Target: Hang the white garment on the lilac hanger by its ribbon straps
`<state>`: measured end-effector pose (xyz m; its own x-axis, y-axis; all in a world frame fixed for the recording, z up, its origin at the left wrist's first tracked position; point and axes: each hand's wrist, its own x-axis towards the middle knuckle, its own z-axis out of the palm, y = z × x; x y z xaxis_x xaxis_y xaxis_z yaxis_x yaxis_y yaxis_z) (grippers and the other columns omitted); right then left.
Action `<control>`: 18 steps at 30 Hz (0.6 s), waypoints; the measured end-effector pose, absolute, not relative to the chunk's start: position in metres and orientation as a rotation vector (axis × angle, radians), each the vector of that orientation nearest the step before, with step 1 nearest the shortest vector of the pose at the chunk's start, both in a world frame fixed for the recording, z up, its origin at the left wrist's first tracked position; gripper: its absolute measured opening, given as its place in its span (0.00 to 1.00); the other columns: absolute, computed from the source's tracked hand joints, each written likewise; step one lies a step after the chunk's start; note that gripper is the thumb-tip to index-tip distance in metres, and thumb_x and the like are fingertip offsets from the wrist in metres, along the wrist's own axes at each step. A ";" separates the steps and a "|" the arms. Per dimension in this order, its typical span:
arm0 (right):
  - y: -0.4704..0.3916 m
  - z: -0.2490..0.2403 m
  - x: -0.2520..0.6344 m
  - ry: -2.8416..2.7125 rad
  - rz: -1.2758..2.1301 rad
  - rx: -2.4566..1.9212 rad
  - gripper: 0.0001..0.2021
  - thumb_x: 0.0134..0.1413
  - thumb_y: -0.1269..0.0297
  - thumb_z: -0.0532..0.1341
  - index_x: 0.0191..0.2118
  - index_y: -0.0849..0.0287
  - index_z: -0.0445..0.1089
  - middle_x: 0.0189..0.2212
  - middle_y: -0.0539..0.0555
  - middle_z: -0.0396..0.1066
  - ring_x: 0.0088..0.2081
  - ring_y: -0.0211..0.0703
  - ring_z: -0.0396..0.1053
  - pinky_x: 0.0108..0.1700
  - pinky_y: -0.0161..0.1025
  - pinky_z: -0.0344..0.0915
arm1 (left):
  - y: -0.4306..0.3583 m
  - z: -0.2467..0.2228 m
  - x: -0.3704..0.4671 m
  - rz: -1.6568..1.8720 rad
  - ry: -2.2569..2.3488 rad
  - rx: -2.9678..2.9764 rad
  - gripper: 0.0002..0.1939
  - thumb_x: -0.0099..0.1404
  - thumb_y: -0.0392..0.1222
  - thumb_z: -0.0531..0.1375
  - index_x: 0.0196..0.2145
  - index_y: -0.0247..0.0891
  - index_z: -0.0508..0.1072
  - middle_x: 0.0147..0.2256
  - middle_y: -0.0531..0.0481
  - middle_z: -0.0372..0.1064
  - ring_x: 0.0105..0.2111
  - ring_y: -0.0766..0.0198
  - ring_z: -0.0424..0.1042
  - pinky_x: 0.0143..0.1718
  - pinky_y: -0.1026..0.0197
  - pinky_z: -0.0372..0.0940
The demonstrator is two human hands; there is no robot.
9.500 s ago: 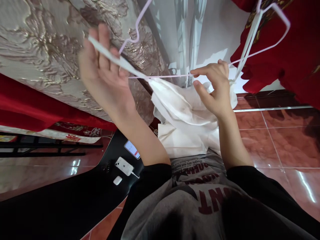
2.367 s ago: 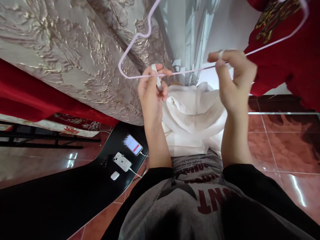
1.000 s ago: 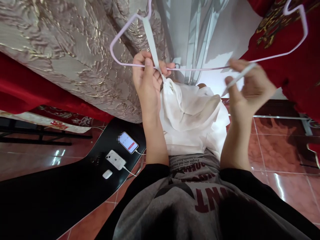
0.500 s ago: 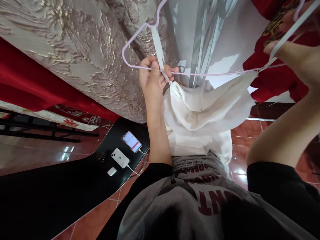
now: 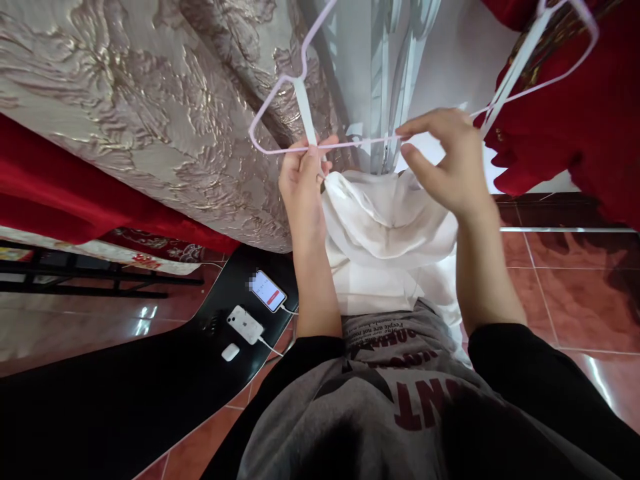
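A pale pink clothes hanger (image 5: 360,143) spans the space before me. From it hangs a white sheer garment (image 5: 385,227), draped in folds down to my waist. One white strap (image 5: 304,110) loops over the hanger's left shoulder, and the other strap (image 5: 517,63) over its right shoulder. My left hand (image 5: 303,180) is closed with its thumb on the lower bar where the left strap crosses it. My right hand (image 5: 450,160) is at the bar's middle, thumb and index finger apart, the index fingertip at the bar. Its other fingers are mostly hidden.
Embossed beige-gold fabric (image 5: 150,100) hangs at the left, red cloth (image 5: 575,127) at the right. On a black bench (image 5: 100,400) lie a lit phone (image 5: 269,291), a white phone (image 5: 245,325) and a small white case (image 5: 231,352), with charging cables. The floor has red tiles (image 5: 575,293).
My right hand has come off the right strap and moved left to the bar's middle. The right strap now rests over the hanger's shoulder. My left hand stays by the left strap.
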<state>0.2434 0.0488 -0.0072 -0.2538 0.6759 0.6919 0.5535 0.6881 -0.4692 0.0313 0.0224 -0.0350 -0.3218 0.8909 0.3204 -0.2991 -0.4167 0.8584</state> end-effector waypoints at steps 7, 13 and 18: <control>0.033 -0.047 0.233 -1.655 0.025 -0.960 0.11 0.64 0.53 0.56 0.41 0.45 0.76 0.37 0.50 0.75 0.44 0.45 0.71 0.63 0.57 0.62 | -0.016 -0.026 -0.021 1.564 1.106 1.329 0.09 0.65 0.48 0.68 0.34 0.40 0.79 0.32 0.45 0.74 0.31 0.59 0.70 0.32 0.58 0.62; 0.027 -0.043 0.222 -1.645 0.042 -0.917 0.11 0.65 0.58 0.55 0.42 0.47 0.75 0.37 0.49 0.76 0.42 0.42 0.72 0.61 0.55 0.63 | -0.040 0.028 -0.012 1.427 0.872 1.350 0.19 0.65 0.60 0.65 0.40 0.43 0.83 0.37 0.47 0.72 0.17 0.68 0.47 0.16 0.58 0.47; 0.018 -0.041 0.215 -1.718 0.072 -0.872 0.12 0.64 0.61 0.55 0.49 0.44 0.73 0.43 0.48 0.76 0.47 0.42 0.72 0.62 0.55 0.63 | -0.024 0.059 -0.004 1.752 0.891 1.186 0.41 0.80 0.54 0.28 0.49 0.47 0.80 0.60 0.59 0.65 0.32 0.61 0.68 0.24 0.61 0.62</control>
